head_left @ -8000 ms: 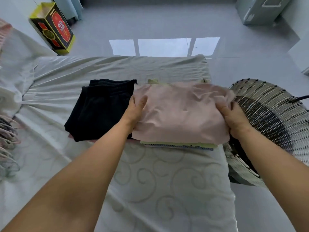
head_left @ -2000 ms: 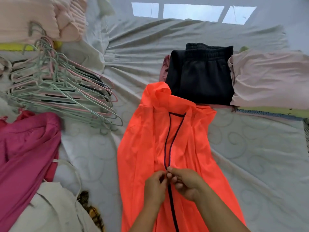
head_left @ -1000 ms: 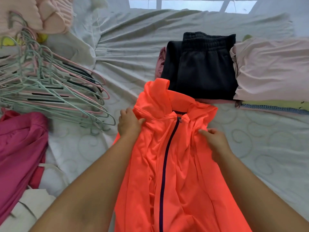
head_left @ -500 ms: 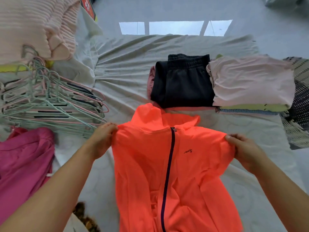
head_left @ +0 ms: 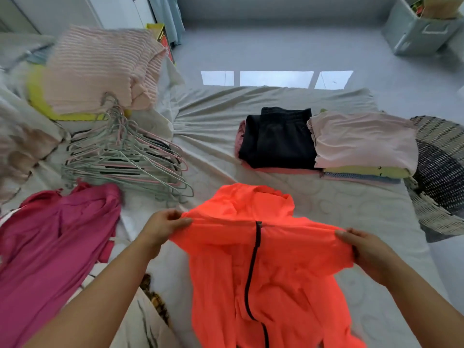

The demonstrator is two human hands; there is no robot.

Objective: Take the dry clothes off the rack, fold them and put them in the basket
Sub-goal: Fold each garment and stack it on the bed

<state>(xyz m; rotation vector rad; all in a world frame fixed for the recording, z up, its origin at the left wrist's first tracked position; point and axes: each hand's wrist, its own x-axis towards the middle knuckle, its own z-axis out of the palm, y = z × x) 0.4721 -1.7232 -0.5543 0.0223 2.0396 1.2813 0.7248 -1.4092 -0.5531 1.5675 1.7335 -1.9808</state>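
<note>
Against the view half a second ago, both hands remain at the shoulders of the orange jacket (head_left: 263,272), and its shoulder line is now drawn into a taut ridge between them. The left hand (head_left: 163,227) pinches the left shoulder with thumb and curled fingers. The right hand (head_left: 364,249) grips the right shoulder likewise. The jacket lies front up on the near part of the bed sheet (head_left: 213,121), dark zip (head_left: 252,267) closed, hood on the far side of the ridge. Beyond it sit two folded stacks, touching each other: black garment (head_left: 276,139) on the left, pale pink garment (head_left: 361,139) on the right. The woven basket (head_left: 442,172) stands just beside the bed's right edge (contents cannot be made out). A heap of hangers (head_left: 125,156) lies at left, with a magenta garment (head_left: 50,234) nearer.
</note>
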